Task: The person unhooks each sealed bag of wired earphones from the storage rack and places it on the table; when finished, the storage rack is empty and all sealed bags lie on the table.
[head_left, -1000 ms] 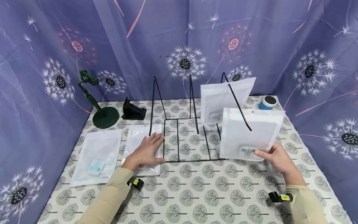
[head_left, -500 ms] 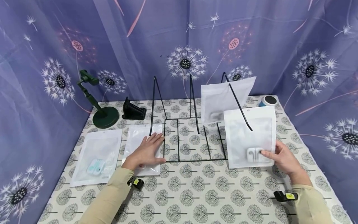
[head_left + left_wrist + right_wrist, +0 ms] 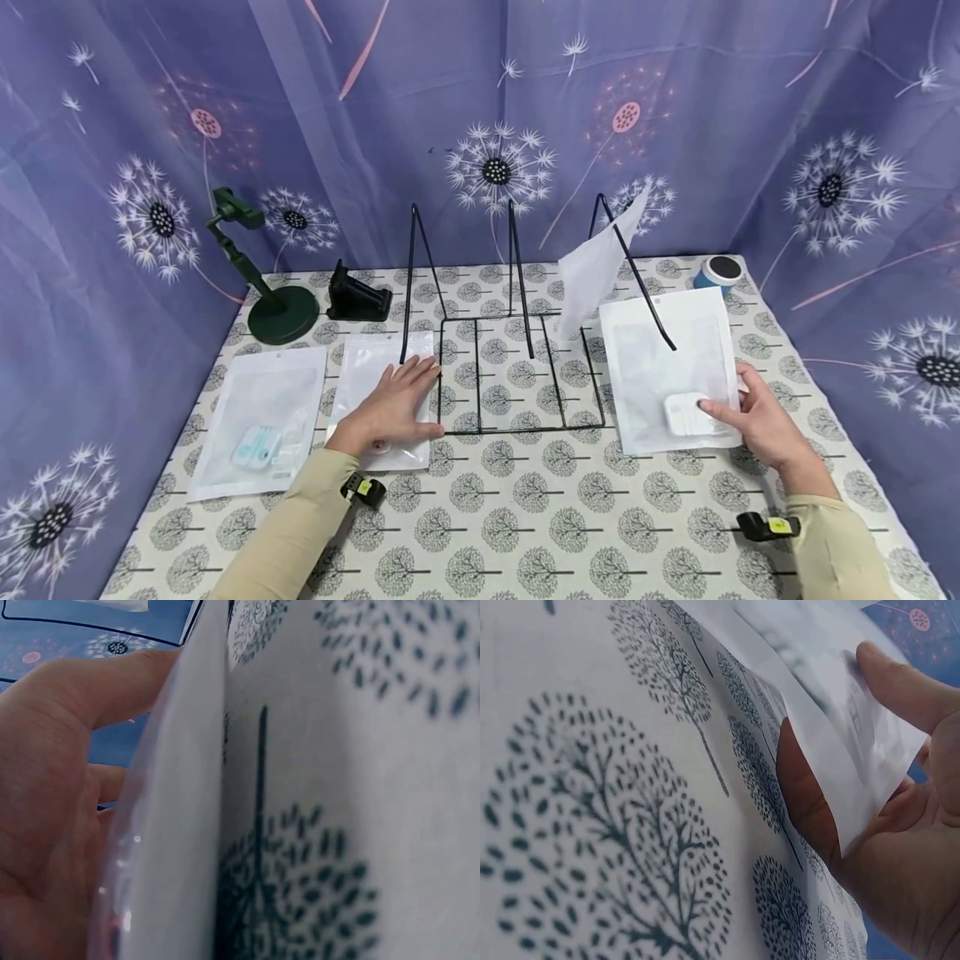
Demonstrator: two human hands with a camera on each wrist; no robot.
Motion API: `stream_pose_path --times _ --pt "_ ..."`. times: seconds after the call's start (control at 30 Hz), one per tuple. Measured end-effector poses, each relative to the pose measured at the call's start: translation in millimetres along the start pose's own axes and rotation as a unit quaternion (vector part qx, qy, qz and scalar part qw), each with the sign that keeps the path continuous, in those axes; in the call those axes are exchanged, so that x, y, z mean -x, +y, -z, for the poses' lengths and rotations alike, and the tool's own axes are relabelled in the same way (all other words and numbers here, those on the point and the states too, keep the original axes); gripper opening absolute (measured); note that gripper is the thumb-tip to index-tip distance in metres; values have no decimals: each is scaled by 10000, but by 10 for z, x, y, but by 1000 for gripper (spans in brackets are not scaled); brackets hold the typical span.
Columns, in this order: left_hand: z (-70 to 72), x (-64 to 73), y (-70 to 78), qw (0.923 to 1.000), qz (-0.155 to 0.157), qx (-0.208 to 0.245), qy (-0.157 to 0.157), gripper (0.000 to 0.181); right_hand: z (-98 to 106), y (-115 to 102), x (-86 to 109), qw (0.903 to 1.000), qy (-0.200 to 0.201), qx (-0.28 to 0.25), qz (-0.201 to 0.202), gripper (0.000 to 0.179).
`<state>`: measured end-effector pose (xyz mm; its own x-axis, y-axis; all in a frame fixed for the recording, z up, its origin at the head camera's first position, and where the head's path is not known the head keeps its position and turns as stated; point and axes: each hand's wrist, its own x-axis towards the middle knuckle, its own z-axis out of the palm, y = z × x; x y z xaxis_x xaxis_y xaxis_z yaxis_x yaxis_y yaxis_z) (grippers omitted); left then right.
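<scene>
On the right, a white translucent pouch with a white earphone case inside hangs by the front end of the rack's right arm. My right hand pinches its lower right corner, thumb in front and fingers behind. Behind it a second white pouch hangs on the same arm, turned nearly edge-on. My left hand rests with spread fingers on a white pouch lying flat, beside the left edge of the black wire rack. The hand covers most of that pouch's lower part.
Another pouch with a pale blue earphone case lies at the left. Behind it stand a dark green stand and a black holder. A blue and white round object is at the back right. The rack's bent arms rise above the table.
The right hand has drawn the front pouch down and slightly right, and its face has turned. The rear pouch has swung from facing forward to nearly edge-on. The left hand stays put.
</scene>
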<state>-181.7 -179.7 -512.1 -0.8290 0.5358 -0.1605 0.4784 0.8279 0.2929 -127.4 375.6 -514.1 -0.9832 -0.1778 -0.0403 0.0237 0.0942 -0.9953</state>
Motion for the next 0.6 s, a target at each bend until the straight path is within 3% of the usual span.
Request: stream_pose_path --times 0.2,0.33,0.5,0.6 --pt "3 6 8 9999 42 22 -109 106 -21 -47 -18 9950 240 921 -313 71" --pt "3 2 8 9999 52 -4 -132 106 -30 -61 -37 9919 279 1143 -477 79" --pt "5 1 0 10000 36 5 -89 106 -67 -74 -51 9866 403 1518 -433 86" --pt "3 5 -5 9999 55 30 -109 106 -99 -87 -55 9777 564 1985 -387 87"
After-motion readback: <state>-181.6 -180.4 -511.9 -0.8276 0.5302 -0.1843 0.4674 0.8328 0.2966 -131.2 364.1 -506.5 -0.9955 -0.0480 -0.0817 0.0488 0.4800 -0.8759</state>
